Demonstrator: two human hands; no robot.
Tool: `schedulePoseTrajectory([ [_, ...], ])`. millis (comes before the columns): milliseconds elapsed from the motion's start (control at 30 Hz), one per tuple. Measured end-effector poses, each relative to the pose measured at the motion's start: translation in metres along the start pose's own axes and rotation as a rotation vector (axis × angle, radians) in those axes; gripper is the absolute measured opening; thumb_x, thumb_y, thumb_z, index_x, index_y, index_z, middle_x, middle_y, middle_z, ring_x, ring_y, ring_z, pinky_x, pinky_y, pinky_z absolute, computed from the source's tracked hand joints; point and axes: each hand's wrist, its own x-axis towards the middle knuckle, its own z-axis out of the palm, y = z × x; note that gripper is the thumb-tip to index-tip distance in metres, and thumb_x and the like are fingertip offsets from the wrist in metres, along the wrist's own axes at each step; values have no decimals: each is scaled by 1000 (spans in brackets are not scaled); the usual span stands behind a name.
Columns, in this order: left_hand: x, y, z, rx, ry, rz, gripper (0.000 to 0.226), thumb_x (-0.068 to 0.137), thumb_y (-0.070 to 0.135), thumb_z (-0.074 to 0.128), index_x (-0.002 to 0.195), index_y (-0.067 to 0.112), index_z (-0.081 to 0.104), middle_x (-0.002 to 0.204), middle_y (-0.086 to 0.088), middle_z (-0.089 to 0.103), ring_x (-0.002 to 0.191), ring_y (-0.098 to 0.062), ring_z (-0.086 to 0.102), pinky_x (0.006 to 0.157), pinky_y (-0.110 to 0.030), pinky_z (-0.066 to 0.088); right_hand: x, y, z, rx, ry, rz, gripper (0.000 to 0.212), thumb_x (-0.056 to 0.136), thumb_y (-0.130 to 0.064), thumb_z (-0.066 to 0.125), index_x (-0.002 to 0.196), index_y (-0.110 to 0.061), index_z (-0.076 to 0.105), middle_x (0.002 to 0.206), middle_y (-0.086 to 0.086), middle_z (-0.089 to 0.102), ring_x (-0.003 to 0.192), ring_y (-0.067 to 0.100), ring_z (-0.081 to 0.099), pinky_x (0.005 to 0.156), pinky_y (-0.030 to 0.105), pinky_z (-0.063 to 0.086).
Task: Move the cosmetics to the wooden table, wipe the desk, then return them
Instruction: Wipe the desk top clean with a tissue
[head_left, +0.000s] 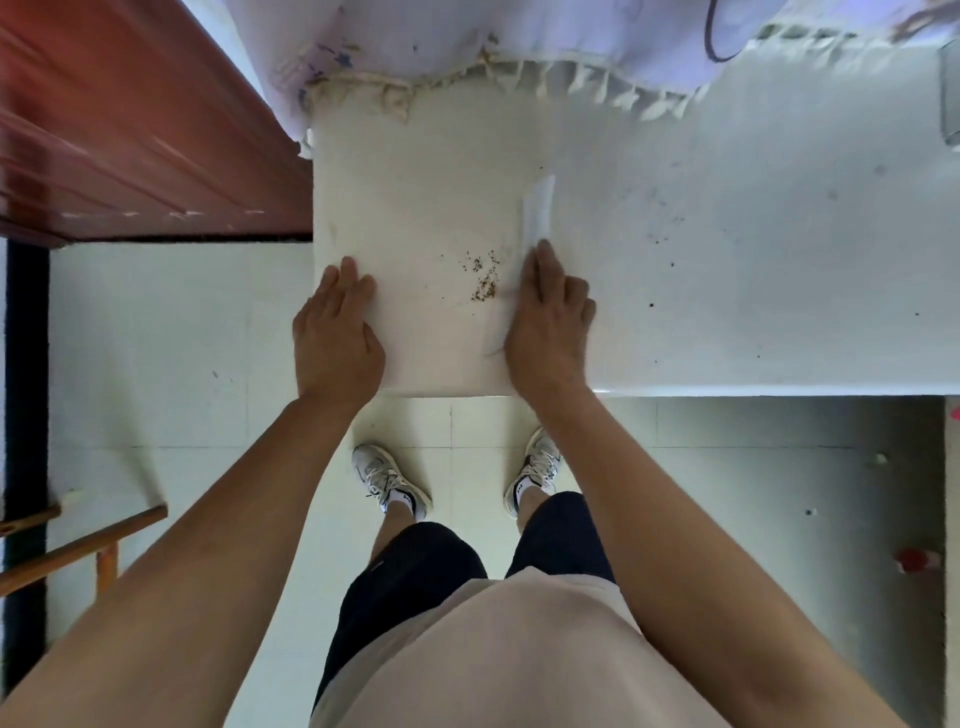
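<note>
Head view: left hand (337, 332) lies flat, fingers straight, at the near left edge of the white counter (727, 234). The right hand (545, 322) presses flat on a thin pale sheet (537, 208), partly covering it, beside brown crumbs (485, 278). Farther off lies a fringed cloth (467, 41); the wooden table (130, 130) is cut off at left.

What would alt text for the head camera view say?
Seen from above, a person's left hand and right hand lie flat on a white desk, the right pressing a thin white sheet; brown crumbs sit between them. A reddish wooden table stands left.
</note>
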Motion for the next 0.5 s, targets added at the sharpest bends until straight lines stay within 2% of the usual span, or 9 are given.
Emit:
schedulePoseTrajectory([
  [67,1,-9,-6,-82,6,54,55,82,-5,38,135,3,54,150,-14,40,142,-31,34,114,-43,29,-1,-38,6,22,-44,-87,66,86,0,36,151,-3,28,160,9,23,112,36,42,90,42,33],
  [133,-1,-18,-12,-150,33,65,58,81,-4,35,136,1,52,148,-14,44,140,-28,37,115,-26,24,1,-71,11,75,-81,-131,64,88,1,36,152,-4,27,160,8,23,113,36,42,94,41,34],
  [200,-5,-29,-16,-195,89,-5,58,83,-7,35,139,2,47,149,-12,43,139,-25,36,110,-11,17,5,-94,13,154,-119,-201,60,90,3,39,149,-3,34,157,10,29,115,37,44,98,41,36],
  [267,-9,-37,-16,-283,121,-138,57,86,-7,36,142,3,42,148,-12,42,137,-24,38,108,-12,22,10,-101,9,321,-107,-257,52,90,6,44,142,1,46,150,16,40,118,40,48,104,42,38],
  [333,-7,-43,-17,-423,103,-312,50,92,0,39,141,5,41,139,-10,49,126,-23,49,100,-19,32,14,-98,0,499,-22,-239,48,87,10,47,134,3,55,141,20,49,120,41,51,107,37,39],
  [400,-1,-48,-17,-511,63,-453,43,97,12,41,139,10,45,128,-5,60,117,-21,55,90,-19,34,21,-81,-14,634,145,-159,48,83,12,46,128,4,60,135,22,54,122,39,53,109,39,41],
  [500,8,-51,-13,-443,35,-408,37,101,23,40,135,16,53,123,-6,62,113,-22,56,85,-19,32,41,-38,-34,635,435,-23,51,79,10,42,125,4,62,129,22,57,120,37,56,107,46,43],
])
